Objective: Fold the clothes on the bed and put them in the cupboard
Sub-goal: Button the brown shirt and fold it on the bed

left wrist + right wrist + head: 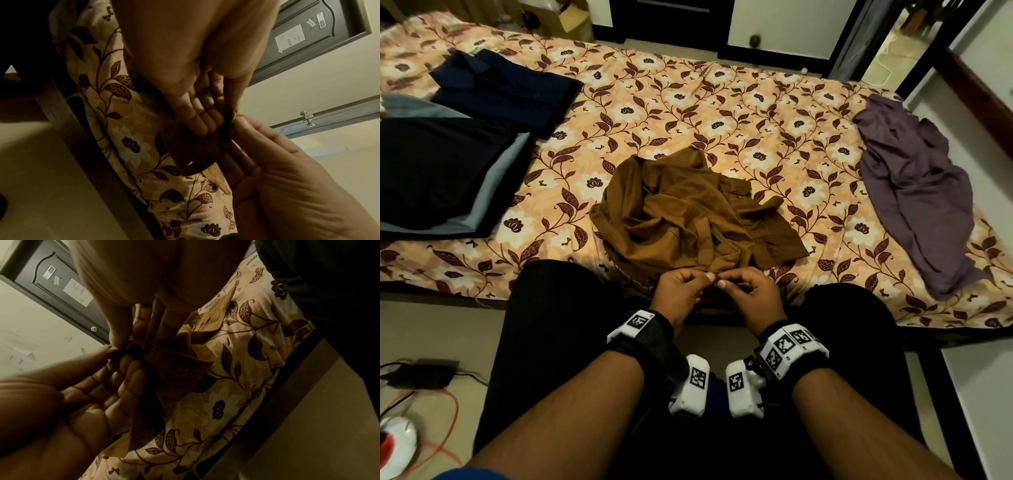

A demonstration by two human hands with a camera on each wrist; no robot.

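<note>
A crumpled brown shirt [681, 212] lies at the near middle of the bed [688, 102], which has a floral sheet. Its near edge hangs over the bed's front side. My left hand [681, 287] and right hand [750, 291] meet there, thumbs and fingertips together, both pinching a small bit of that edge. In the left wrist view my left hand [205, 126] curls its fingers behind the brown cloth [195, 151] while my right hand [244, 125] pinches it from the right. The right wrist view shows my right hand [131, 337] and left hand [127, 363] gripping the same shirt hem [172, 369].
A loose purple garment [914, 192] lies at the bed's right end. A folded navy shirt [506, 89] and a folded black and grey stack [438, 174] sit at the left end. Cables [421, 377] run across the floor at my left. A dark door [304, 37] stands behind.
</note>
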